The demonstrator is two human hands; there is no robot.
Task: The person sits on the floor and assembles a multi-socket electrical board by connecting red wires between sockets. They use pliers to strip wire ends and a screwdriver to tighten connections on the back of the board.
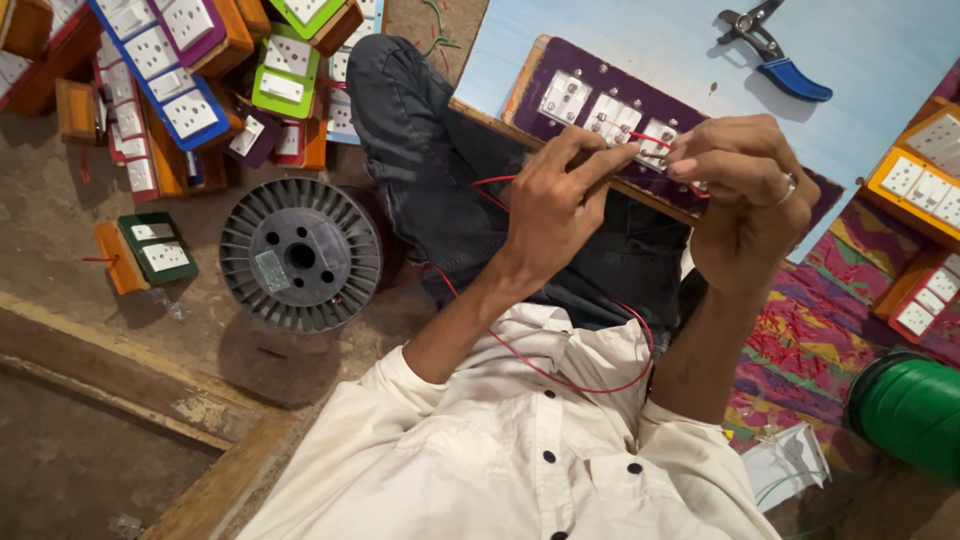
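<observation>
Purple switch board (600,105) at the blue worktop's (860,50) near edge, left hand (555,205) and right hand (740,190) both pinching a red wire (560,375) against it, pliers (775,50) near the far edge

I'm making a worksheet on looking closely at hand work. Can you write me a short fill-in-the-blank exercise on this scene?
1. Both hands, the left hand and the right hand, work a thin wire coloured ____.
2. The board with white sockets that they work on is coloured ____.
3. The pliers on the pale blue sheet have ____ handles.
4. The empty grey spool lies on the ____.

Missing words: red; purple; blue; floor
</observation>
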